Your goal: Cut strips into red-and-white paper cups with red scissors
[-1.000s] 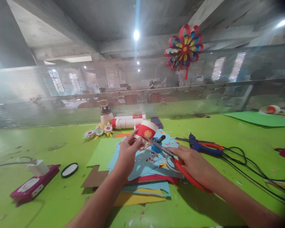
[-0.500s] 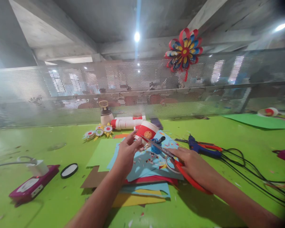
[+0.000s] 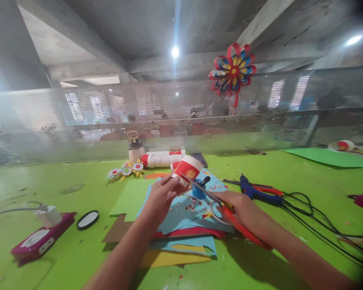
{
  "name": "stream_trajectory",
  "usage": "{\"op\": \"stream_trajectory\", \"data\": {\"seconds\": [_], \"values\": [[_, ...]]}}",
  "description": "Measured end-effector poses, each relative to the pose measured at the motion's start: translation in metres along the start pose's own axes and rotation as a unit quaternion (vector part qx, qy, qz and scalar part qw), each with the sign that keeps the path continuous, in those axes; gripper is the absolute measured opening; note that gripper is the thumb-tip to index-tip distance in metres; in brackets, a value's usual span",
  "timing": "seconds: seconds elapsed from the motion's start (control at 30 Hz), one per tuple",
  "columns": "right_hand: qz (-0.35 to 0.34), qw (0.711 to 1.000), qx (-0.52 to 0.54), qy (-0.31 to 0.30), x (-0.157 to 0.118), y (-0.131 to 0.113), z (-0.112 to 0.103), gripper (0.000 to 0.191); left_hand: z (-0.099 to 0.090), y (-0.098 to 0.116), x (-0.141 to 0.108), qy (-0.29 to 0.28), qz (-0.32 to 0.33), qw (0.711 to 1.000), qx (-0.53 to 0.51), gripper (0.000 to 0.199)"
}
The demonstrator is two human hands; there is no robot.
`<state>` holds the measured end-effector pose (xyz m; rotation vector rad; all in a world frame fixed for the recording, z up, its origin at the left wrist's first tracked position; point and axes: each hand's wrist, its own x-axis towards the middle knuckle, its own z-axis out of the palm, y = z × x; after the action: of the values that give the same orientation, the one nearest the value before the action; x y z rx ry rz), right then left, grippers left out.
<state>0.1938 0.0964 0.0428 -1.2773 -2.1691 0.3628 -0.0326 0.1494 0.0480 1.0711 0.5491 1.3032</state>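
Both forearms are bare and reach forward from the bottom of the view, angling inward so that the hands come near each other without touching. The left forearm [image 3: 125, 247] slants up and to the right, its wrist roughly in line with it. The left hand [image 3: 161, 197] is raised in a pinching grip, thumb and fingers [image 3: 165, 179] pointing away and to the right. The right forearm [image 3: 305, 255] comes in from the lower right corner. The right hand [image 3: 243, 207] lies back upward, closed in a grip, with its index finger stretched toward the left hand and the other fingers mostly hidden.
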Motion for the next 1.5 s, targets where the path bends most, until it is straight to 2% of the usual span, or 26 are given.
{"op": "stream_trajectory", "data": {"seconds": [0.33,0.57,0.73,1.03,1.3,1.5], "values": [[-0.003,0.999,0.036,0.004,0.0,-0.006,-0.002,0.033,0.001,0.001,-0.001,0.011,0.018,0.999,0.026,0.034],[-0.007,0.999,0.052,0.013,0.002,-0.006,0.001,0.037,0.001,0.001,0.0,0.014,0.043,0.999,0.021,0.031],[0.016,0.997,0.068,-0.011,0.006,0.0,0.009,0.025,0.0,-0.001,0.0,0.019,0.049,0.997,0.049,0.037],[0.011,0.995,0.101,-0.007,0.006,0.001,0.01,0.03,0.002,0.0,-0.003,-0.006,0.027,0.997,0.067,0.034],[0.012,0.995,0.095,-0.005,0.003,-0.006,0.007,0.026,0.001,0.0,-0.001,0.007,0.02,0.999,0.045,0.034],[0.013,0.997,0.072,-0.002,0.004,-0.001,0.007,0.029,0.0,0.002,-0.001,0.006,0.022,0.999,0.035,0.035]]}}
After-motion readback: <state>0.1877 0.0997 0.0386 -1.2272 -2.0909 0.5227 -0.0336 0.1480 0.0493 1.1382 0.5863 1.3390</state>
